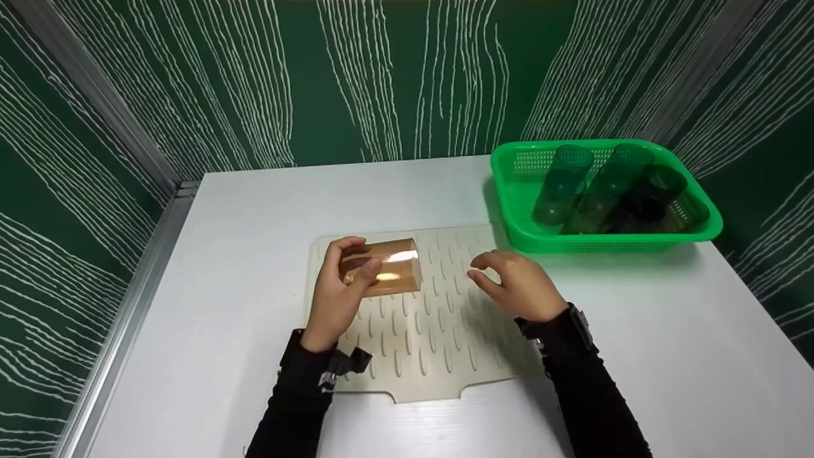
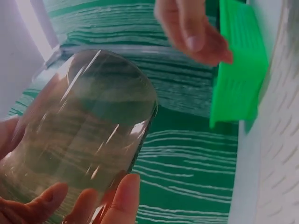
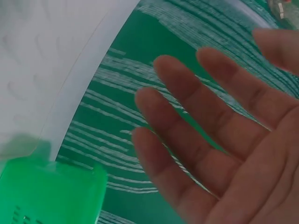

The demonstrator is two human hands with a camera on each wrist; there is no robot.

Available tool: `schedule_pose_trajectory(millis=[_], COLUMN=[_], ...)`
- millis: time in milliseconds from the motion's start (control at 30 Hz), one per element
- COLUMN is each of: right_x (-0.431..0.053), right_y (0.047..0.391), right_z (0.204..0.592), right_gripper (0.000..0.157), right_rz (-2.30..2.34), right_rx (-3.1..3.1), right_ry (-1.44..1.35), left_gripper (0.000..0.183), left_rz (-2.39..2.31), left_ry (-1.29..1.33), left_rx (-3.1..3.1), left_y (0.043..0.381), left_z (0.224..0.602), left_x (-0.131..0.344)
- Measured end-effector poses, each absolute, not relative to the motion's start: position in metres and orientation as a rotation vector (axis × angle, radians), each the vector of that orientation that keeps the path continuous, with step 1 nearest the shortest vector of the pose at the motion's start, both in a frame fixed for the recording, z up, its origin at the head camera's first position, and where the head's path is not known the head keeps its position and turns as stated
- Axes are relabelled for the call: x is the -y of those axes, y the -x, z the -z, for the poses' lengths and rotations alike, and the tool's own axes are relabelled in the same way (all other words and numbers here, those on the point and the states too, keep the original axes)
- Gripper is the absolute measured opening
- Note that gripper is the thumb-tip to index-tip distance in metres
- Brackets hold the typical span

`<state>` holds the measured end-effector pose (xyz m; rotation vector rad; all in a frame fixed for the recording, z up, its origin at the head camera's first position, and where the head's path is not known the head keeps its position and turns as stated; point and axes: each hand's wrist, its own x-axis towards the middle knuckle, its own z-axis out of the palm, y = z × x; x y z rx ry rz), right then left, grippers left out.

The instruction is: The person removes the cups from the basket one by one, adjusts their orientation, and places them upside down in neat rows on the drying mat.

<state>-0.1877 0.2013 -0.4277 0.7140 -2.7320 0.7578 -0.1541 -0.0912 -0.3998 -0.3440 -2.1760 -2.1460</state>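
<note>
An amber see-through cup (image 1: pixel 394 270) lies on its side in my left hand (image 1: pixel 336 296), above the ridged cream mat. Fingers go round its far side and the thumb presses its near side. In the left wrist view the clear wall of the cup (image 2: pixel 84 126) fills much of the picture, with fingertips round its lower end. My right hand (image 1: pixel 518 286) hovers over the mat's right part, apart from the cup, its fingers loosely bent and holding nothing. The right wrist view shows that hand (image 3: pixel 219 135) with its fingers spread.
A green plastic basket (image 1: pixel 610 243) stands at the back right of the white table (image 1: pixel 254 222), with several dark see-through cups (image 1: pixel 569 184) leaning in it. The cream mat (image 1: pixel 426 391) lies mid-table. Green walls with white streaks (image 1: pixel 394 83) close off the back and sides.
</note>
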Motion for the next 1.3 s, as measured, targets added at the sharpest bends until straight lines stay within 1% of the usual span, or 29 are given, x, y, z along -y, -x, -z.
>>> schedule_pose_trajectory(millis=[167, 367, 533, 733, 933, 1300], right_x=[-0.209, -0.217, -0.222, -0.222, -0.221, -0.218], right_y=[0.190, 0.189, 0.190, 0.191, 0.192, 0.192], right_z=[0.428, 0.425, 0.426, 0.426, 0.426, 0.427], right_gripper=[0.026, 0.029, 0.031, 0.032, 0.033, 0.032], right_rz=[-0.771, -0.765, -0.766, -0.778, -0.771, -0.771], right_rx=[2.796, 2.811, 2.832, 2.851, 2.865, 2.901], right_ry=[-0.669, -0.610, -0.580, -0.583, -0.578, -0.603], left_gripper=[0.048, 0.054, 0.052, 0.056, 0.053, 0.059], left_rz=[1.965, 1.606, 1.319, 1.064, 0.855, 0.566], left_ry=[0.317, 0.283, 0.280, 0.239, 0.228, 0.147], left_rx=[2.312, 2.455, 2.537, 2.713, 2.878, 3.087], left_y=[0.169, 0.192, 0.210, 0.228, 0.244, 0.261], left_z=[0.389, 0.380, 0.379, 0.384, 0.395, 0.417], left_x=[0.100, 0.112, 0.116, 0.119, 0.123, 0.123])
